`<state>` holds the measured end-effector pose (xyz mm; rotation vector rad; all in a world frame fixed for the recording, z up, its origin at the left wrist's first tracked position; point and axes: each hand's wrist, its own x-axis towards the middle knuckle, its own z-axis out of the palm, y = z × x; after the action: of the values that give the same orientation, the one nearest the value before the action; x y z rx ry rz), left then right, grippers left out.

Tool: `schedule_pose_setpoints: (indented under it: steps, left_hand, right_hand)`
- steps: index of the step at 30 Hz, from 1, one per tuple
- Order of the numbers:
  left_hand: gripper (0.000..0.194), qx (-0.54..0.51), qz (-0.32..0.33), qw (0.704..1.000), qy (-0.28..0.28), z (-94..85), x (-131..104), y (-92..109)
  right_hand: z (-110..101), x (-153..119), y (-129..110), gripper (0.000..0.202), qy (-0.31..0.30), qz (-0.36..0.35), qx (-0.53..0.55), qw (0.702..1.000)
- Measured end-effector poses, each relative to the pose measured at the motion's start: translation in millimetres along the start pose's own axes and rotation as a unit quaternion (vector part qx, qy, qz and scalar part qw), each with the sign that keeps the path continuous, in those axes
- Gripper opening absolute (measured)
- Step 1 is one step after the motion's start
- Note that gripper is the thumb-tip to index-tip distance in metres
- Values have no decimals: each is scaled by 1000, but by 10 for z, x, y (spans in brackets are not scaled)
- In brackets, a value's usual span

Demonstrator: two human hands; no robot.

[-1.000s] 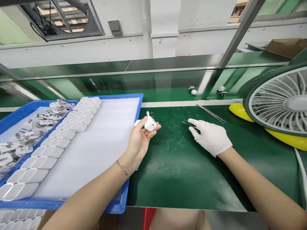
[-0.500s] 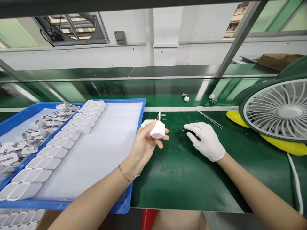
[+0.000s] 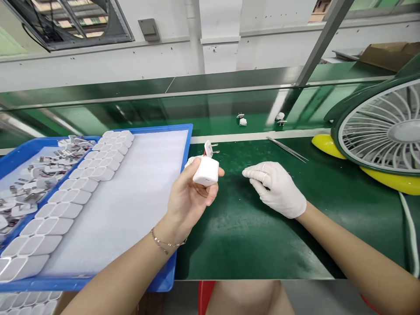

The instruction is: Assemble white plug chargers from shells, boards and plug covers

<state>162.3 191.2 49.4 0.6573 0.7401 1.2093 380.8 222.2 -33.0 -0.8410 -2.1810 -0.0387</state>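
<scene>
My bare left hand [image 3: 188, 197] grips a small white charger housing [image 3: 205, 170], its plug piece with metal prongs [image 3: 211, 148] sticking up behind on red wire. My right hand [image 3: 277, 188], in a white glove, rests on the green mat with fingertips pinched together over small dark items I cannot make out. A blue tray [image 3: 177, 192] to the left carries white foam and rows of white housings [image 3: 78, 188]. A second blue tray [image 3: 19, 151] beyond holds loose plug parts [image 3: 29, 188].
Metal tweezers [image 3: 287, 149] lie on the mat beyond my right hand. Two small white plug parts [image 3: 243, 120] [image 3: 280, 117] sit on the green conveyor belt. A green fan on a yellow base [image 3: 380, 135] stands at the right, its white cable [image 3: 411, 236] running down.
My left hand turned the housing so its port faces me and the pronged plug piece stands higher behind it. My right hand's fingers curled and pinched together.
</scene>
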Motion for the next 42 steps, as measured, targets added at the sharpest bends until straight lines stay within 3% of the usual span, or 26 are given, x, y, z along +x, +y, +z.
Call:
schedule_pose_setpoints:
  steps: [6, 9, 17, 24, 28, 32, 35, 38, 42]
  left_hand:
    - [23, -62, -23, 998, 23, -13, 22, -7]
    - [23, -92, -26, 993, 68, -20, 44, -14]
    - [15, -114, 23, 971, 207, -133, 177, -84]
    - [20, -100, 63, 959, 256, -133, 179, -79]
    - [22, -59, 88, 965, 242, -174, 229, -92]
    - [22, 49, 162, 969, 178, -184, 227, -147]
    - [33, 85, 206, 964, 142, -112, 109, -99]
    - [40, 73, 257, 958, 106, -15, -64, 146]
    - [31, 55, 331, 940, 53, -91, -260, 830]
  right_hand:
    - [29, -13, 16, 29, -3, 1, 5, 1000]
    - [32, -15, 16, 28, -5, 2, 2, 1000]
    - [22, -16, 13, 29, -6, -8, 9, 1000]
    - [19, -29, 24, 29, -8, -6, 13, 1000]
    - [22, -40, 34, 28, -12, -2, 15, 1000]
    - [11, -73, 41, 28, -7, 5, 6, 1000]
    - [17, -138, 81, 27, -4, 22, 8, 1000]
    - [57, -222, 144, 22, -3, 45, 13, 999]
    - [92, -281, 155, 21, -3, 88, 5, 996]
